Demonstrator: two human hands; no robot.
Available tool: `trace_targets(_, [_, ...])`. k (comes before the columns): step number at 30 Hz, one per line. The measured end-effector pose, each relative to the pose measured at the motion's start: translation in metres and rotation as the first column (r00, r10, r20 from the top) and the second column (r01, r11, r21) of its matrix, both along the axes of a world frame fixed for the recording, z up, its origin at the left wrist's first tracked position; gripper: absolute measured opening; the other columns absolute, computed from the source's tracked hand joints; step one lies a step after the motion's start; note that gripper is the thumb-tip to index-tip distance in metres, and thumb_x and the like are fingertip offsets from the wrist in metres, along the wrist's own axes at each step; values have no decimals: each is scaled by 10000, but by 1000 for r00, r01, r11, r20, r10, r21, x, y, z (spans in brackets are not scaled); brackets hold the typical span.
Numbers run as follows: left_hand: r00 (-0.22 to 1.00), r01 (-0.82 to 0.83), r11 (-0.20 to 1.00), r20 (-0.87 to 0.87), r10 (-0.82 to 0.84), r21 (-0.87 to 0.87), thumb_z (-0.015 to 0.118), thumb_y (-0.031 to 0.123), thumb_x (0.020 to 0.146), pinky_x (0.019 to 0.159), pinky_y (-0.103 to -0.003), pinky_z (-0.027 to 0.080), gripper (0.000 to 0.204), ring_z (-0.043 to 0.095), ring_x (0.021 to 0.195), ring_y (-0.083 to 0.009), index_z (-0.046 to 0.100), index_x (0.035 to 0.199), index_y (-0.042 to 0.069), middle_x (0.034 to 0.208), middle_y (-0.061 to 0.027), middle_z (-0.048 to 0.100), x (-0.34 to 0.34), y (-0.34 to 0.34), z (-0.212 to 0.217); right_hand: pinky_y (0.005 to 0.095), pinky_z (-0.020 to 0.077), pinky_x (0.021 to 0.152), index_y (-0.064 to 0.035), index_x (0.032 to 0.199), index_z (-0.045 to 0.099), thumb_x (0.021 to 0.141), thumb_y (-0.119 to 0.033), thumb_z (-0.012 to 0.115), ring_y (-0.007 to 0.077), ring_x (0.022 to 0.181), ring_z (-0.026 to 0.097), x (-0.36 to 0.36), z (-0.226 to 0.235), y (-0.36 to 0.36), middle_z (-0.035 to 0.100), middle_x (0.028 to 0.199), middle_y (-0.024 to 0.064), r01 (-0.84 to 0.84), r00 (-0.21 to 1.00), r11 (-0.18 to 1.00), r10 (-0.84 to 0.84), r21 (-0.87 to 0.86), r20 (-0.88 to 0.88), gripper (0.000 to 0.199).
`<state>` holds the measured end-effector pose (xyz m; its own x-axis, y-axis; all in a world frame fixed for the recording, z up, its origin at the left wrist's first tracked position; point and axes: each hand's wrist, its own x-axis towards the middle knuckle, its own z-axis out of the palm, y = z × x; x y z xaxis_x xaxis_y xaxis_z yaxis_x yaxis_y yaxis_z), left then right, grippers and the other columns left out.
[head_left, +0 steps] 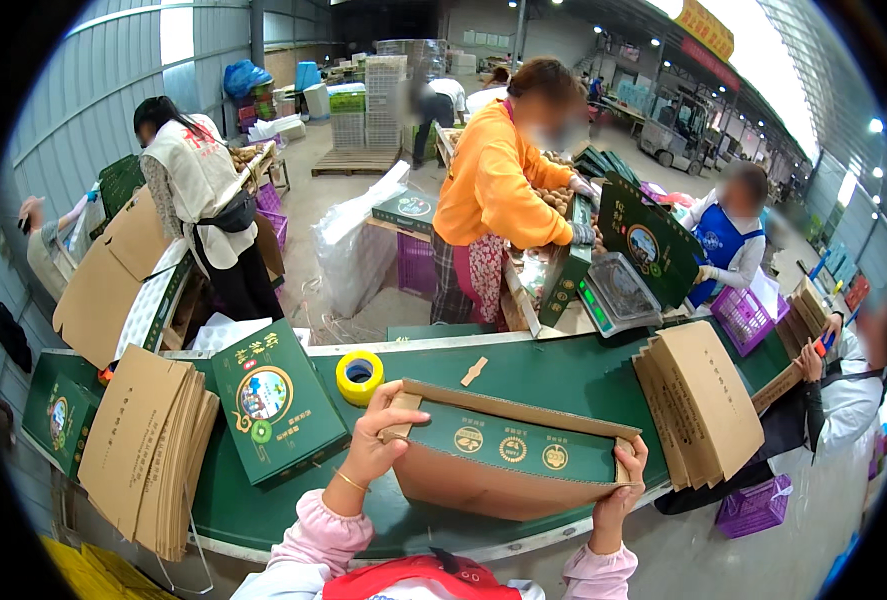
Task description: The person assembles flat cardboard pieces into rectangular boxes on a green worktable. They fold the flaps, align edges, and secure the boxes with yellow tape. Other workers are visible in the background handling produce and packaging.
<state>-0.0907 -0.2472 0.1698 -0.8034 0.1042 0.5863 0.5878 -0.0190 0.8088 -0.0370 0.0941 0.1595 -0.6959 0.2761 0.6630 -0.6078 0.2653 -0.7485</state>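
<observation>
My left hand grips the left end of a brown cardboard carton. Gripping its opposite end is my right hand, so the carton is held between both hands over the green conveyor belt. A dark green printed box sits inside the carton, its side with round gold emblems showing through the open top. The carton's underside is hidden from me. Beyond my left hand stands a roll of yellow tape. A small cardboard scrap lies on the belt past the carton.
A closed green gift box lies left on the belt. Folded brown cartons stand at the left, and another stack at the right. Across the belt are a weighing scale and a person in orange. Other people work on both sides.
</observation>
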Motion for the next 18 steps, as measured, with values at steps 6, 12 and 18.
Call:
trace_targets(6, [990, -143, 859, 59, 131, 492, 804, 468, 614, 988, -375, 391, 772, 491, 1179, -296, 488, 1188, 59, 1339, -226, 415, -8, 36, -31, 423, 298, 1022, -36, 1160, 567, 802, -631, 530, 324, 1216, 399, -8, -8, 14, 333, 1368, 198, 18, 1000, 999, -18, -30, 5, 695])
trace_targets(12, [962, -245, 923, -48, 270, 297, 692, 55, 775, 923, -390, 452, 291, 545, 1078, -288, 489, 982, 75, 1203, -232, 518, 4, 30, -36, 485, 399, 928, -32, 861, 587, 804, -579, 557, 381, 1091, 494, -1, 7, 6, 390, 1292, 291, 45, 993, 995, -34, -91, 117, 551])
trace_targets(18, [950, -37, 963, -289, 116, 267, 743, 171, 750, 798, -435, 468, 393, 531, 967, -352, 461, 1010, 83, 1050, -146, 523, 3, 13, -35, 490, 482, 750, -15, 935, 543, 845, -206, 614, 373, 884, 592, 5, 33, -17, 571, 1049, 280, 130, 986, 982, -114, 139, -118, 223])
